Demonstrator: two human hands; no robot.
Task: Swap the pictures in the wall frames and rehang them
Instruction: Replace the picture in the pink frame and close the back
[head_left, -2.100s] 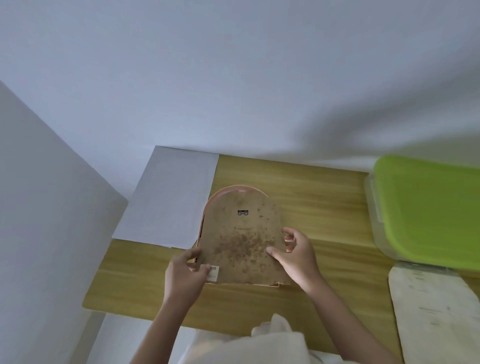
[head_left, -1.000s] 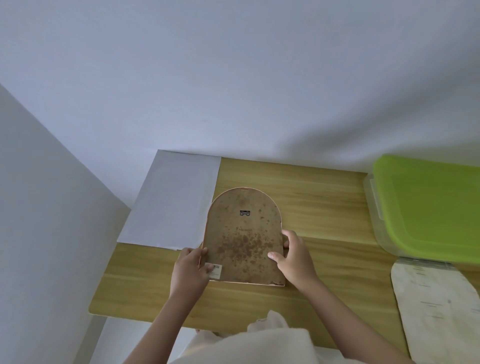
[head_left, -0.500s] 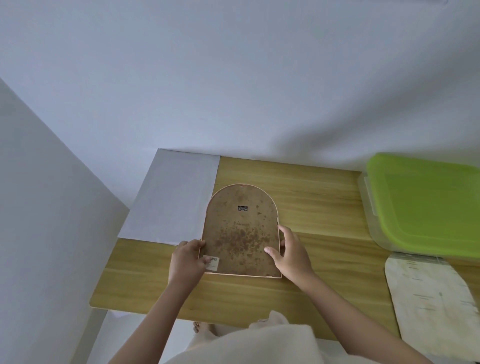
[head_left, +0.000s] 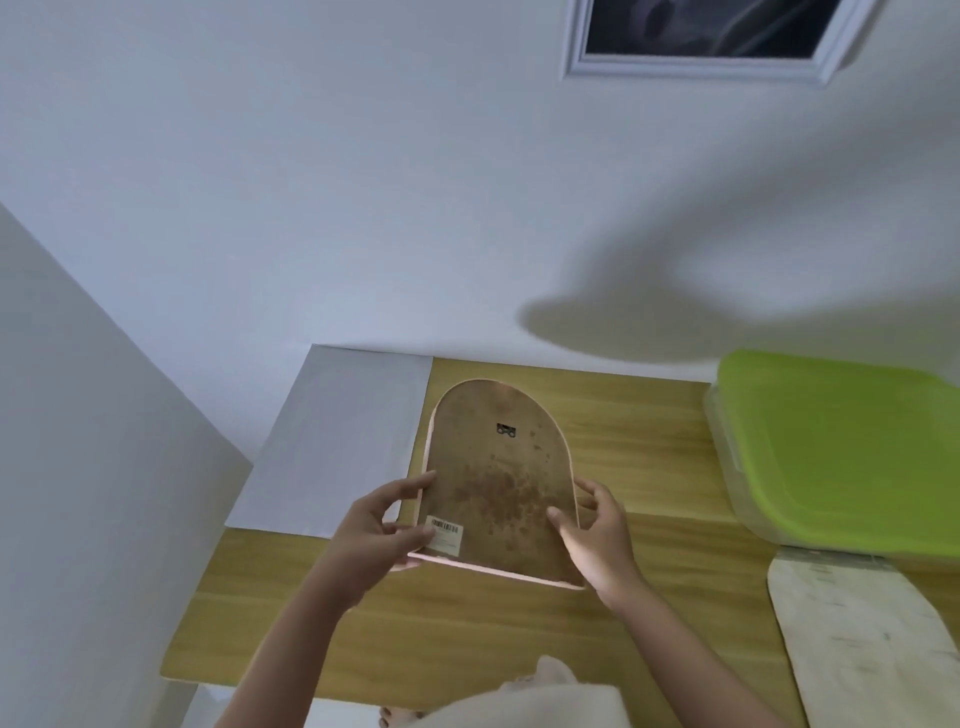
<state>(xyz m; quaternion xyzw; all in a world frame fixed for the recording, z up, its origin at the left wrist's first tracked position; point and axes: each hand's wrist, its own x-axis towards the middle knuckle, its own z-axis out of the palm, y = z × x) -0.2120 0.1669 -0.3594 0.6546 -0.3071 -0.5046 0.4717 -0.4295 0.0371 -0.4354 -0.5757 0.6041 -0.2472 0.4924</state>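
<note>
An arched pink frame shows its brown speckled backing, a small metal hanger near the top and a barcode sticker at the lower left. It is tilted up off the wooden table. My left hand grips its lower left edge, thumb on the sticker corner. My right hand grips its lower right edge, thumb on the backing. A white-framed dark picture hangs on the wall at the top.
A white sheet lies on the table's left end. A clear box with a green lid stands at the right. An arched pale panel lies at the lower right. Walls close in behind and at the left.
The frame lay flat on the table with both hands at its lower corners; now both hands have lifted its near edge and tilted it up. The view has risen, showing the wall picture.
</note>
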